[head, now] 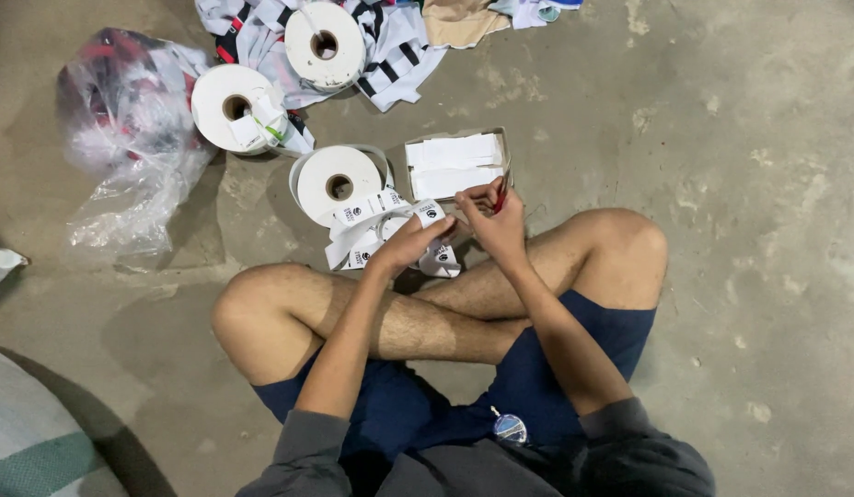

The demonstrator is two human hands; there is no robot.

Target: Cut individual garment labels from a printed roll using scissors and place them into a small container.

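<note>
Hands meet just above the crossed shins of a person sitting on a concrete floor (740, 184). The right hand (499, 221) is curled around small red-handled scissors (502, 195), fingers closed on the grips, blades pointing up and away from the body. The left hand (410, 241) pinches a white label ribbon (372, 221) between thumb and fingers, holding it taut toward the scissors. That ribbon trails off in loose loops to the nearest white roll (339, 184), which lies flat on the floor just beyond the left hand.

Right of that roll, touching distance from the scissors, sits a shallow cardboard box (455, 164) stacked with cut white labels. Farther beyond the roll lie two more white rolls (232, 107), one resting on a heap of striped clothing (390, 51). Left of the roll, a crumpled clear plastic bag (123, 138) holds more garments.

Risks, as I judge them: the pinching fingertips sit very near the blades, so a hurried snip could nick them. The slack ribbon is tangled in loops, and a tug could twist it, giving a crooked cut through a printed mark. The roll could also roll and unspool further.
</note>
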